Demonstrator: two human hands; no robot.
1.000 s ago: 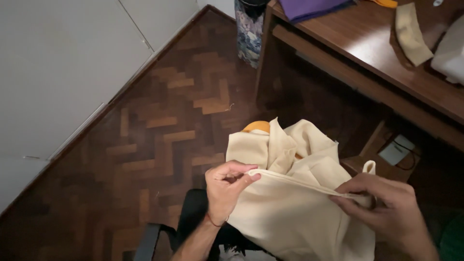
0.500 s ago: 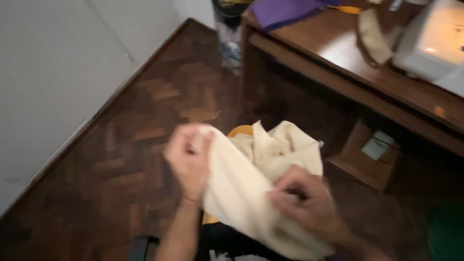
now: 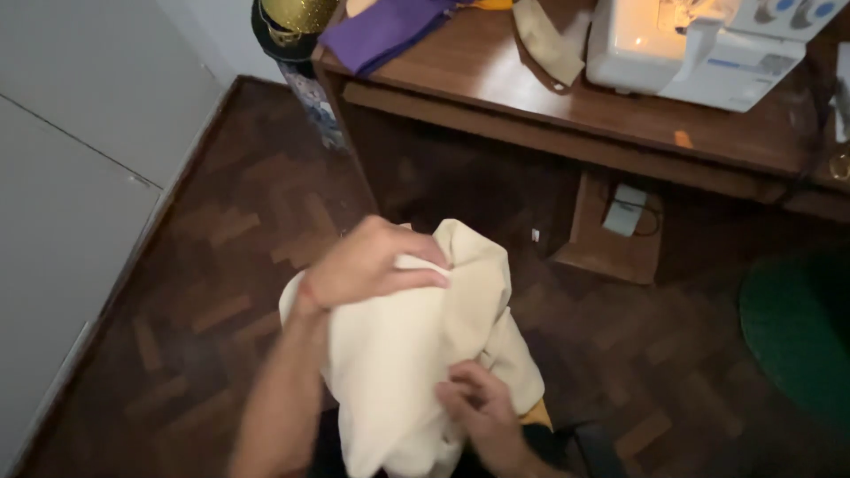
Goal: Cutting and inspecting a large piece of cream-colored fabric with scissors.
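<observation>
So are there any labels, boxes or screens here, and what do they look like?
Label on the sewing machine: a thin blue and grey strip on its white front, on the wooden desk.
Small pale box: squarish, whitish, on the low shelf under the desk.
No screens or signs show.

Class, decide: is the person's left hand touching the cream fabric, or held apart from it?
Touching. The head view shows the left hand lying on top of the cream fabric, fingers pressed against its upper fold with no gap visible.
</observation>
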